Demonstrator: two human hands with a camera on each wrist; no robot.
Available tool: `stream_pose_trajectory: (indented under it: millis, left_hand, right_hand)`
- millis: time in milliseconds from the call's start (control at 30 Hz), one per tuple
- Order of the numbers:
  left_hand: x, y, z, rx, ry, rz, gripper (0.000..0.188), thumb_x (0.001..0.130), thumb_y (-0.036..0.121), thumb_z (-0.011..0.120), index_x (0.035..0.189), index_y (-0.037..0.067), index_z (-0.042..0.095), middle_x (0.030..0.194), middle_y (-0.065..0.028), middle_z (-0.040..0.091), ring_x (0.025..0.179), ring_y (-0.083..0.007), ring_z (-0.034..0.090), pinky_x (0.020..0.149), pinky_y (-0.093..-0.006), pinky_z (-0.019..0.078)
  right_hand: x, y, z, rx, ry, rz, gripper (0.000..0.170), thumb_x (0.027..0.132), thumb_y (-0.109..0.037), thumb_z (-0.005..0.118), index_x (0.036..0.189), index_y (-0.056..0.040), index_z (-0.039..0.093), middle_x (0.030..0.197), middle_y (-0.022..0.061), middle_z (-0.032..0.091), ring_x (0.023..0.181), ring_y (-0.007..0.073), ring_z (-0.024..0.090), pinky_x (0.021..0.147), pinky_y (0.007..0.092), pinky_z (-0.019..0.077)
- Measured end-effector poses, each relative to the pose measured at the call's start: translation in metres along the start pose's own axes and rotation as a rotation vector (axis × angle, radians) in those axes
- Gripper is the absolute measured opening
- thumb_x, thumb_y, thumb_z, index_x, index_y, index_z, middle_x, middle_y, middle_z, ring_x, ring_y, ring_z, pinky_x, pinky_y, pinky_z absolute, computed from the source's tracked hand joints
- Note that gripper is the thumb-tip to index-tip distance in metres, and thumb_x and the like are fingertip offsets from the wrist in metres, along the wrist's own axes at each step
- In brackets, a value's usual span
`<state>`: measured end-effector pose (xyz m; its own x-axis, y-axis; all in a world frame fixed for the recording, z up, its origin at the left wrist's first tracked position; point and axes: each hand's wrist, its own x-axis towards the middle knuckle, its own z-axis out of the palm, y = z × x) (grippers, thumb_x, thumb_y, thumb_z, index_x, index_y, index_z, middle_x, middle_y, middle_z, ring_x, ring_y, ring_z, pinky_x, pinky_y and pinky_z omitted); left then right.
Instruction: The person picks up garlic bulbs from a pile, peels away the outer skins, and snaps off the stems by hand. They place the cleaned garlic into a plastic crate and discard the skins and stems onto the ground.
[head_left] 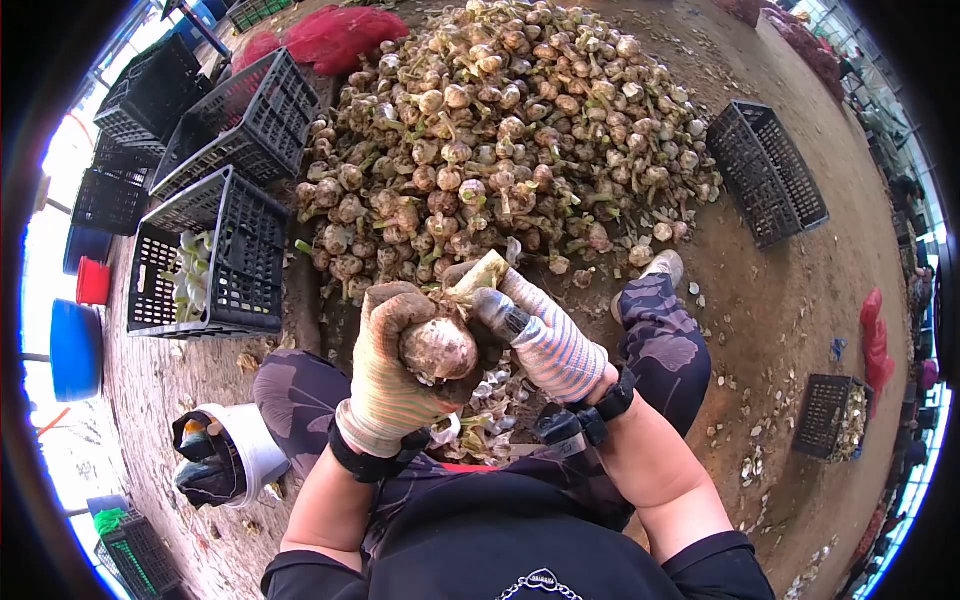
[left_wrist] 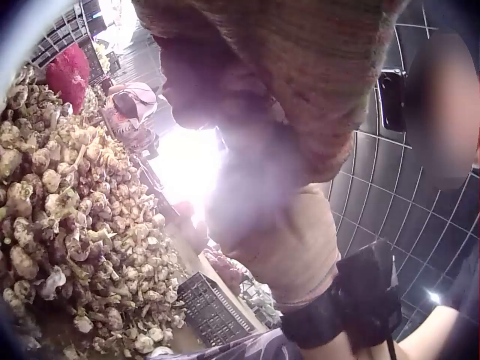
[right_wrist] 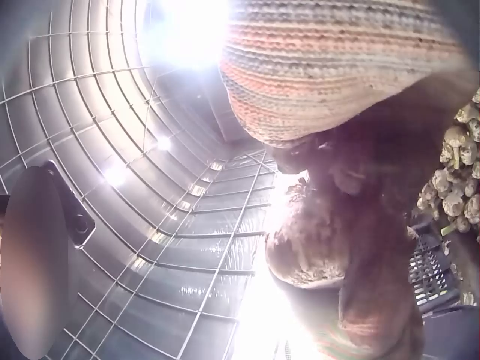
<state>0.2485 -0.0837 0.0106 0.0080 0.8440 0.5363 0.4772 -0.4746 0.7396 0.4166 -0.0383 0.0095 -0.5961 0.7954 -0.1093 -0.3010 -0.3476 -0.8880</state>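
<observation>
Head view has the left hand (head_left: 385, 372) with fingers curled round a dirt-streaked garlic bulb (head_left: 438, 350), the right hand (head_left: 553, 345) gripping its stem (head_left: 484, 274), both between the seated person's knees, near the closest edge of that big heap of garlic (head_left: 500, 130) on the ground (head_left: 755, 320).

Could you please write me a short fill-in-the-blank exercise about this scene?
1. The round body of the garlic bulb sits in the person's ____ hand.
2. The glove on the right hand has a ____ pattern.
3. The bucket beside the person's left leg has a ____ outer wall.
4. The small bucket near the blue tub is ____.

Missing words: left; striped; white; red.
</observation>
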Motion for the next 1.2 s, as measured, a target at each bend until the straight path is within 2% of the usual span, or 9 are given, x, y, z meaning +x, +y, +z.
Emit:
stream_pose_trajectory:
  millis: [100,300,567,633,767,967,1100,1133,1200]
  left_hand:
    - [-0.006,-0.002,-0.002,-0.013,-0.009,-0.009,0.067,0.049,0.010,0.081,0.106,0.007,0.045,0.098,-0.0093,0.049,0.090,-0.0240,0.052,0.082,-0.0338,0.0440]
    - [0.001,0.007,-0.023,-1.571,0.046,-1.112,0.051,0.065,0.004,0.072,0.109,0.004,0.046,0.091,-0.0040,0.052,0.076,-0.0106,0.054,0.059,-0.0244,0.0470]
    - [-0.010,-0.001,0.009,-0.330,0.065,-0.217,0.079,0.053,0.010,0.083,0.119,0.004,0.040,0.104,-0.0075,0.050,0.091,-0.0167,0.053,0.086,-0.0292,0.0440]
    - [0.004,0.014,0.000,-0.738,0.142,-0.804,0.064,0.073,0.032,0.069,0.121,0.000,0.041,0.104,-0.0092,0.055,0.094,-0.0194,0.056,0.086,-0.0313,0.0465]
    - [0.005,-0.018,-0.014,-1.635,-0.269,-0.955,0.080,0.076,0.059,0.054,0.125,-0.003,0.044,0.120,-0.0160,0.053,0.102,-0.0249,0.056,0.087,-0.0352,0.0480]
    - [0.011,-0.015,-0.006,-0.837,0.041,-0.823,0.064,0.090,0.053,0.045,0.134,0.007,0.037,0.123,-0.0092,0.052,0.104,-0.0186,0.056,0.085,-0.0327,0.0479]
    - [-0.007,-0.028,0.035,-0.787,0.326,-0.358,0.050,0.088,0.033,0.062,0.126,0.005,0.046,0.111,-0.0056,0.054,0.098,-0.0142,0.054,0.087,-0.0298,0.0446]
    - [-0.009,-0.012,0.018,-0.686,0.327,-0.670,0.039,0.089,0.030,0.060,0.115,0.002,0.055,0.106,-0.0063,0.058,0.099,-0.0148,0.054,0.089,-0.0291,0.0430]
    - [0.004,-0.024,0.013,-0.711,0.264,-0.500,0.045,0.089,0.040,0.057,0.112,0.001,0.056,0.109,-0.0116,0.057,0.094,-0.0204,0.058,0.087,-0.0362,0.0482]
  right_hand:
    - [0.000,-0.002,0.001,0.042,-0.026,0.039,0.033,0.096,-0.020,0.049,0.125,-0.0058,0.050,0.116,0.0029,0.056,0.110,0.0115,0.050,0.098,0.0282,0.0375]
    - [-0.006,0.001,0.006,0.064,-0.123,0.023,0.037,0.095,-0.022,0.049,0.128,-0.0055,0.046,0.111,0.0027,0.059,0.101,0.0129,0.054,0.092,0.0301,0.0409]
    - [0.011,0.017,0.007,0.434,0.095,0.009,0.027,0.092,-0.011,0.051,0.117,-0.0023,0.055,0.103,0.0037,0.063,0.093,0.0119,0.059,0.086,0.0270,0.0466]
    - [0.006,0.008,0.005,0.414,0.009,0.045,0.029,0.091,-0.014,0.054,0.117,-0.0012,0.055,0.105,0.0050,0.063,0.096,0.0143,0.060,0.089,0.0297,0.0467]
    - [0.007,0.004,-0.001,0.243,-0.217,0.027,0.032,0.088,-0.022,0.059,0.113,-0.0016,0.058,0.098,0.0016,0.064,0.092,0.0084,0.057,0.085,0.0248,0.0454]
    - [0.014,0.016,0.000,0.477,0.220,-0.016,0.022,0.088,-0.006,0.053,0.108,0.0006,0.058,0.096,0.0051,0.064,0.080,0.0103,0.061,0.074,0.0243,0.0499]
    - [0.004,0.011,0.014,0.039,-0.036,0.133,0.025,0.088,-0.006,0.050,0.110,-0.0026,0.060,0.089,-0.0021,0.062,0.078,0.0056,0.056,0.072,0.0199,0.0457]
    - [0.003,0.014,0.009,0.038,-0.146,0.201,0.022,0.086,-0.009,0.053,0.106,-0.0016,0.060,0.087,-0.0026,0.061,0.077,0.0061,0.055,0.072,0.0197,0.0448]
    - [-0.001,0.008,0.001,0.245,-0.073,0.207,0.023,0.084,-0.010,0.055,0.104,-0.0002,0.059,0.087,0.0025,0.063,0.078,0.0104,0.059,0.073,0.0247,0.0486]
